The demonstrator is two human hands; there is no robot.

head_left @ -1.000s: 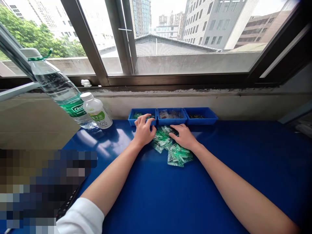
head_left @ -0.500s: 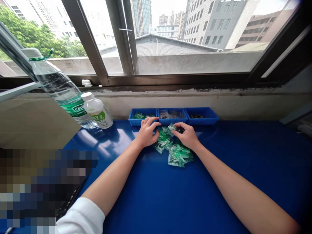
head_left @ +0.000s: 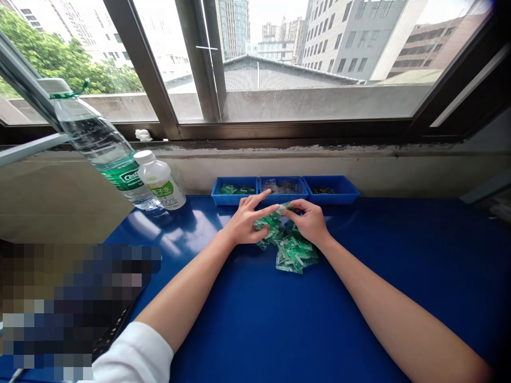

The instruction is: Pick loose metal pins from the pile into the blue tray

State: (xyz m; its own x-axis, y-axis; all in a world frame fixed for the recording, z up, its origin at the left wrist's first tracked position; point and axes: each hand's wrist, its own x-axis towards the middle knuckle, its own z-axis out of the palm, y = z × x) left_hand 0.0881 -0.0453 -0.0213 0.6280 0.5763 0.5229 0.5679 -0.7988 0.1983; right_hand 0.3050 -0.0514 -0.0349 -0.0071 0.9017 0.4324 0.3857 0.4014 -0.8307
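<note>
While the right hand [head_left: 313,222] pinches a packet [head_left: 284,206] over the green pile [head_left: 295,254], the left hand [head_left: 245,221] is open, fingers spread, one tip at the packet, contact unclear. Beneath lies a glossy blue bench [head_left: 255,319], against a pale wall [head_left: 379,170] under a window [head_left: 319,101]. Behind the pile, the left bin [head_left: 235,200] holds green packets, the middle bin [head_left: 284,198] clear ones, the right bin [head_left: 337,198] dark slender pieces.
</note>
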